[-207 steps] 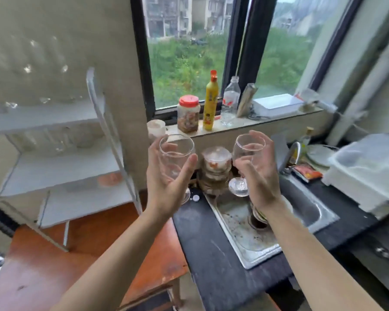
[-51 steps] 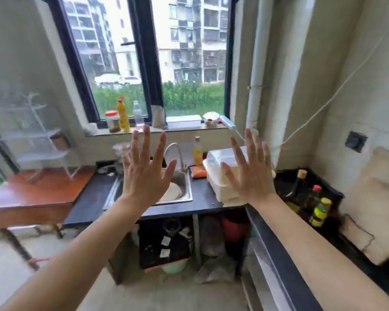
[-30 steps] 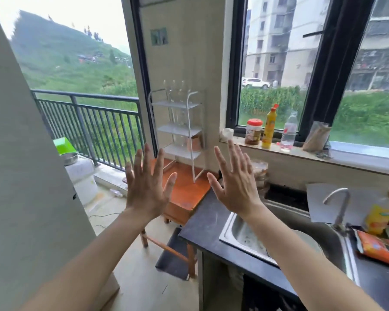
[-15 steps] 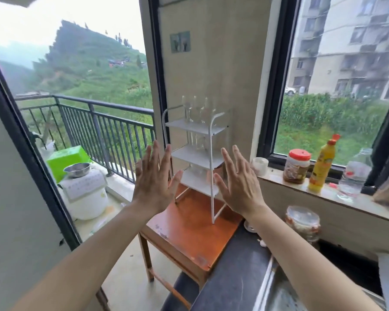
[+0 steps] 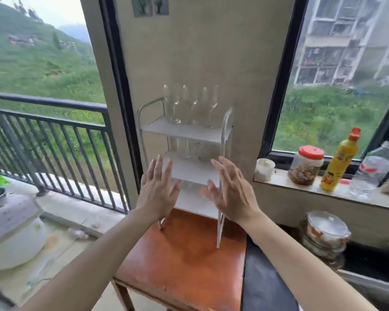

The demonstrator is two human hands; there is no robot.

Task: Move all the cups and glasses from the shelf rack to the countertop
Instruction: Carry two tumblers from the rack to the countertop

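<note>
A white three-tier shelf rack (image 5: pixel 222 133) stands on an orange wooden table (image 5: pixel 184 263) against the wall. Several clear stemmed glasses (image 5: pixel 190 104) stand on its top tier, and clear glass cups (image 5: pixel 186 149) sit on the middle tier. My left hand (image 5: pixel 157 189) and my right hand (image 5: pixel 230 191) are both raised in front of the lower tiers, palms forward, fingers spread, holding nothing. The dark countertop (image 5: pixel 265 281) begins right of the table.
On the windowsill stand a white cup (image 5: pixel 265 169), a red-lidded jar (image 5: pixel 305 164), a yellow bottle (image 5: pixel 339 160) and a clear bottle (image 5: pixel 373 169). Stacked lidded bowls (image 5: pixel 326 234) sit on the counter. A balcony railing (image 5: pixel 54 135) and a white appliance (image 5: pixel 11 232) are left.
My view swung left from the sink to the rack and came closer. Both empty, open hands moved up to the rack's lower tiers.
</note>
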